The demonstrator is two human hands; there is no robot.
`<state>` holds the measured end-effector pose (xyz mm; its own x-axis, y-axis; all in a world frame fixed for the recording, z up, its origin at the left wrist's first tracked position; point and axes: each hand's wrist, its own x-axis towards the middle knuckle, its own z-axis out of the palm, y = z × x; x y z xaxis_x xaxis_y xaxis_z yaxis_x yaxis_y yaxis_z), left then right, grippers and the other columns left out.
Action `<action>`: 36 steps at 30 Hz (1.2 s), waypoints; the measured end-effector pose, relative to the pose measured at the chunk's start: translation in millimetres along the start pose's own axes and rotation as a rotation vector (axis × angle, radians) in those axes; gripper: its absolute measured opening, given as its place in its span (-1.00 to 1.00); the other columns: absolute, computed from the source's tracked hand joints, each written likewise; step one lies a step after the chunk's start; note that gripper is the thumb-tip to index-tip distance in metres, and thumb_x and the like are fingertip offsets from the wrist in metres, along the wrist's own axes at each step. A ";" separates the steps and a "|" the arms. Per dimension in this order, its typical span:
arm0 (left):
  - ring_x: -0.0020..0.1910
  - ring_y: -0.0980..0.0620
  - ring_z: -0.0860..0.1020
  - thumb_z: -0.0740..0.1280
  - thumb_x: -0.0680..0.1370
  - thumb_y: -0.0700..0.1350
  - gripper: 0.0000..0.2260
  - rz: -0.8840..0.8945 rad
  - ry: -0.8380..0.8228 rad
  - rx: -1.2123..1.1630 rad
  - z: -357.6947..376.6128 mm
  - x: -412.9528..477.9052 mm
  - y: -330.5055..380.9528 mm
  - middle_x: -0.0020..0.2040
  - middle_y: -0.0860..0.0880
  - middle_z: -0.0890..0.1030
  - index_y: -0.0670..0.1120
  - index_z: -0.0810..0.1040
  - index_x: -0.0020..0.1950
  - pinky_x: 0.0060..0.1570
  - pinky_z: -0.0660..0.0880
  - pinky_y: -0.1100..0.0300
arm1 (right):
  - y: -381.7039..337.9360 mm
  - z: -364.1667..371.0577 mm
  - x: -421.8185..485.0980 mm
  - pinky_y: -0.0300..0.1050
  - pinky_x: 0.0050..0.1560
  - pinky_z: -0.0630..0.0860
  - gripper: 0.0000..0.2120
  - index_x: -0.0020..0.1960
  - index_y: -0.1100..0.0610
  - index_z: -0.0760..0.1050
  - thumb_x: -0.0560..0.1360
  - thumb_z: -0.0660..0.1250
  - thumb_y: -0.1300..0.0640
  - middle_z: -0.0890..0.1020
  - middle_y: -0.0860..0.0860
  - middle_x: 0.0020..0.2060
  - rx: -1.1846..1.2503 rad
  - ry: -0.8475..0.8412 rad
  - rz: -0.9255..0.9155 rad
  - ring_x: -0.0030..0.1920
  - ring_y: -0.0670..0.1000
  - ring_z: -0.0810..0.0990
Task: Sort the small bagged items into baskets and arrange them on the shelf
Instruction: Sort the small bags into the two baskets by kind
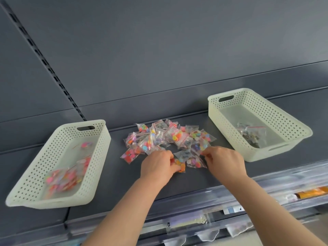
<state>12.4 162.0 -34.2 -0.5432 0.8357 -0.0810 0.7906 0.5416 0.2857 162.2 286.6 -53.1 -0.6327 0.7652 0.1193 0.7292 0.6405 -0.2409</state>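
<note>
A clear price rail (195,197) runs along the front lip of the dark shelf (113,176), with an orange label (312,193) tucked in at its right end; both forearms reach over it. The left hand (157,165) has its fingers curled round a small orange bag (180,166) at the near edge of the heap; just to the right, the right hand (224,160) is curled narrow, fingertips pinching the corner of a pastel bag (195,161). Beyond the knuckles lies the pile of bags (168,137), clear sachets of bright discs overlapping one another in the middle of the shelf, between two baskets and touching neither. The left basket (26,183), pale and perforated, sits well to the left and holds colourful bags (67,176), blurred; the right basket (227,135), farther back, holds a few grey bags (252,134). Behind everything rises the grey back panel (177,50); a slotted upright (44,59) crosses it at the left.
</note>
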 end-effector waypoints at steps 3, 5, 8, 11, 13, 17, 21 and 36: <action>-0.05 0.02 0.58 0.40 0.51 0.09 -0.78 -0.034 0.012 -0.014 1.7 -2.2 3.6 -0.04 0.06 0.64 0.00 0.63 0.07 -0.09 0.56 0.07 | 1.2 -2.5 0.6 -0.16 -0.21 0.49 -0.80 0.03 -0.13 0.59 0.55 0.20 -0.04 0.65 -0.11 -0.07 0.027 -0.003 -0.025 -0.07 0.02 0.61; -0.04 0.01 0.59 0.40 0.53 0.03 -0.82 -0.060 0.012 -0.035 1.1 -3.7 6.5 -0.04 0.06 0.65 0.02 0.65 0.07 -0.06 0.57 0.05 | -1.4 -5.7 -0.6 -0.18 -0.27 0.44 -0.81 -0.03 -0.09 0.56 0.51 0.27 -0.17 0.62 -0.11 -0.12 0.094 0.001 -0.061 -0.12 0.01 0.60; -0.06 0.00 0.59 0.35 0.56 -0.05 -0.88 -0.072 0.019 -0.015 1.5 -5.9 8.1 -0.03 0.04 0.66 0.03 0.66 0.04 -0.07 0.57 0.04 | -5.6 -7.4 -1.9 -0.20 -0.27 0.37 -0.71 -0.04 -0.10 0.55 0.41 0.36 -0.28 0.55 -0.14 -0.17 0.176 -0.080 -0.135 -0.11 -0.05 0.57; -0.01 0.01 0.59 0.29 0.60 -0.11 -0.82 -0.070 0.041 0.005 1.4 -10.5 8.0 0.04 0.05 0.65 0.05 0.66 0.10 -0.04 0.56 0.09 | -6.0 -7.7 0.5 -0.19 -0.18 0.48 -0.83 -0.05 -0.10 0.58 0.45 0.37 -0.16 0.63 -0.14 -0.14 0.149 -0.204 -0.150 -0.08 -0.05 0.60; 0.01 0.03 0.59 0.26 0.61 -0.13 -0.79 -0.072 0.085 -0.005 0.9 -12.4 4.6 0.07 0.06 0.65 0.06 0.65 0.13 -0.05 0.55 0.13 | -6.9 -8.6 1.2 -0.16 -0.12 0.54 -0.90 -0.06 -0.07 0.59 0.50 0.32 -0.04 0.66 -0.11 -0.12 0.118 -0.228 -0.156 -0.09 -0.03 0.61; -0.02 0.10 0.59 0.25 0.62 -0.13 -0.79 -0.098 0.240 -0.088 -13.2 -15.3 -0.6 0.04 0.10 0.67 0.07 0.65 0.13 -0.12 0.51 0.23 | -15.5 -11.3 1.8 -0.18 -0.23 0.43 -0.89 -0.03 -0.05 0.55 0.55 0.25 0.01 0.64 -0.12 -0.12 0.198 -0.099 -0.187 -0.14 -0.04 0.59; -0.02 0.12 0.58 0.27 0.61 -0.12 -0.80 -0.098 0.337 -0.108 -30.5 -19.8 -6.1 0.02 0.11 0.67 0.07 0.66 0.13 -0.13 0.46 0.28 | -30.9 -19.6 2.6 -0.19 -0.19 0.47 -0.87 -0.06 -0.10 0.54 0.47 0.34 -0.13 0.61 -0.18 -0.12 0.180 -0.133 -0.242 -0.11 -0.08 0.58; 0.02 -0.01 0.57 0.27 0.60 -0.10 -0.82 -0.433 0.591 -0.073 -90.9 -70.4 -117.1 0.03 0.06 0.65 0.09 0.61 0.11 -0.06 0.52 0.03 | -164.6 -3.1 14.1 -0.21 -0.24 0.45 -0.92 -0.13 -0.11 0.62 0.50 0.35 0.01 0.65 -0.21 -0.22 0.355 -0.043 -0.489 -0.16 -0.15 0.59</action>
<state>-67.6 31.5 24.8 -0.8802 0.3489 0.3216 0.4615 0.7872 0.4091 34.0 192.2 -8.8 -0.8880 0.3793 0.2599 0.2241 0.8506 -0.4756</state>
